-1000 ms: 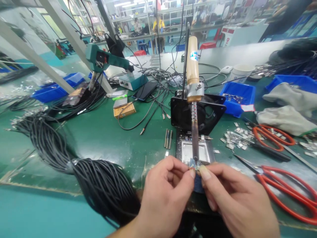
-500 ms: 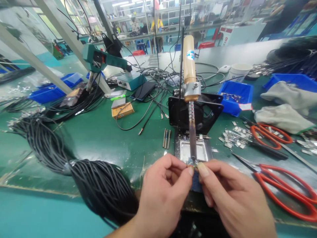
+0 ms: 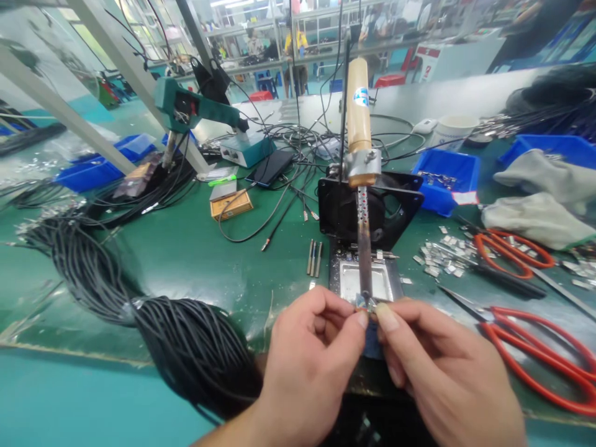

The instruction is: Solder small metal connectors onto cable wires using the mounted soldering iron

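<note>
A soldering iron (image 3: pixel 360 127) with a wooden handle is clamped tip-down in front of me. Its tip meets the small parts between my hands. My left hand (image 3: pixel 321 347) pinches something tiny between thumb and forefinger, mostly hidden by the fingertips. From the other side, my right hand (image 3: pixel 431 360) pinches a small shiny metal piece (image 3: pixel 371 304) just beside the tip. The two thumbs are almost touching. Behind the fingertips lies a shallow metal tray (image 3: pixel 344 282), and a bit of blue material (image 3: pixel 372 341) shows beneath them.
A bundle of black cables (image 3: pixel 186 341) lies left. A black fan (image 3: pixel 349 208) stands behind the iron. Right are red-handled scissors (image 3: pixel 535 335), scattered metal pieces (image 3: pixel 444 254), a blue bin (image 3: pixel 447 177) and pale gloves (image 3: pixel 531 217). A wooden box (image 3: pixel 231 205) sits further back left.
The view has shifted slightly. Both hands keep their pinch at the iron tip, with only a slight shift of the fingers.
</note>
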Available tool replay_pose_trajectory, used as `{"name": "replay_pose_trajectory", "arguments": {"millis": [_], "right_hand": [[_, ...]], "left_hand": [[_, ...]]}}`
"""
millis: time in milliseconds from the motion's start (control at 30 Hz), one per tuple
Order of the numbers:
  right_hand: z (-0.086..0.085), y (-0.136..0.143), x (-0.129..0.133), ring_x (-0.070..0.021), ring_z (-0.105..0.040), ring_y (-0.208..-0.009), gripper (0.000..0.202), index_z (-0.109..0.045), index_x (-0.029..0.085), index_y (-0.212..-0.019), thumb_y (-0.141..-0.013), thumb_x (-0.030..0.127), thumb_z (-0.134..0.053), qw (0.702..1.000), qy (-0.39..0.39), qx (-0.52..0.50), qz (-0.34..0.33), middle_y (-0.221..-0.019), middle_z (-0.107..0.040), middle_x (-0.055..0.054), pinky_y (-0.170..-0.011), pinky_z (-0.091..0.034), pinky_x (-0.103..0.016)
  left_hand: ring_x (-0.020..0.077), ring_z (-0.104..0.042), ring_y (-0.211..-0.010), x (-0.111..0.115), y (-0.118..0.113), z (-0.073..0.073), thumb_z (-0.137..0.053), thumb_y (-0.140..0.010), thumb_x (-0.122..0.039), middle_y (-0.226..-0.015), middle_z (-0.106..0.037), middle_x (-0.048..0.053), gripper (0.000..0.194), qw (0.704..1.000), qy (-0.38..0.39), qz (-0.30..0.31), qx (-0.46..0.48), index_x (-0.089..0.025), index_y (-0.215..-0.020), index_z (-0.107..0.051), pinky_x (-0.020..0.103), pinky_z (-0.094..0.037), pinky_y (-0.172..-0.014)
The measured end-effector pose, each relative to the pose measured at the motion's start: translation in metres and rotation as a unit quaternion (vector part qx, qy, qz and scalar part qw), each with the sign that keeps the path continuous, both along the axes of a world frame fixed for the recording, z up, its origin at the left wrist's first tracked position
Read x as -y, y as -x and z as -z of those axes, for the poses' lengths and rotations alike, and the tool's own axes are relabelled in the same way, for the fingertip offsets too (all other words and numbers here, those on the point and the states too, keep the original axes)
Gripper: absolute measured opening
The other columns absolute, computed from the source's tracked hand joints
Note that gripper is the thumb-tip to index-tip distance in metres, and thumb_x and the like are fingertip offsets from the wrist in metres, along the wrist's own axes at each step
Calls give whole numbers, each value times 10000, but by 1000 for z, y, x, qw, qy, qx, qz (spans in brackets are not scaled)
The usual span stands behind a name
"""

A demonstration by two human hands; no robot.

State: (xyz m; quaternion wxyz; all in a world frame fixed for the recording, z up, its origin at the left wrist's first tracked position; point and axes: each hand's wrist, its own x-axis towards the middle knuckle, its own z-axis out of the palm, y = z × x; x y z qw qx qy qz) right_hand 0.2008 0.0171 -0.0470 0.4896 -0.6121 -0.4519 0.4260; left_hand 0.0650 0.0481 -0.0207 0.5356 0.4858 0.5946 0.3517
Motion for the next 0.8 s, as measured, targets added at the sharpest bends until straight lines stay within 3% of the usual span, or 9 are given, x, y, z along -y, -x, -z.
{"name": "replay_pose_trajectory", "arguments": {"millis": [200,433,533,700,800], "right_hand": [[12,-12,4,-96,-504,-398,232,-729,245,-863,-927,456,-657,998,-21,44,-36,-477,-543,56,-368,-410,-161],[-2,0,3,-90,-465,-440,250,-730,245,-804,-896,472,-679,999,-12,32,4,-494,-515,60,-418,-388,-179],[-5,1,6,-93,-477,-455,208,-747,265,-838,-910,445,-672,998,-38,53,-11,-511,-525,60,-437,-382,-192],[-11,-3,18,-112,-495,-468,216,-738,261,-791,-937,386,-640,992,-96,69,-53,-542,-528,43,-440,-391,-216],[-16,-1,28,-105,-485,-479,246,-720,260,-752,-939,392,-631,993,-92,56,-55,-557,-512,42,-454,-383,-211]], "left_hand": [[104,-457,-528,5,0,4,-694,-854,-310,-598,-567,-39,179,999,15,19,21,-178,-754,-626,207,-353,-480],[124,-488,-585,10,8,5,-700,-876,-353,-657,-597,-16,199,1000,2,29,12,-171,-805,-658,231,-385,-532],[129,-485,-599,16,11,3,-703,-880,-362,-678,-608,-10,198,999,-8,28,16,-174,-827,-668,238,-390,-544],[131,-492,-591,29,18,0,-713,-860,-300,-674,-586,-16,143,997,-64,32,14,-185,-784,-676,241,-409,-543],[127,-512,-585,37,22,1,-713,-856,-247,-703,-585,-16,108,991,-129,39,-1,-195,-765,-686,237,-422,-535]]}}
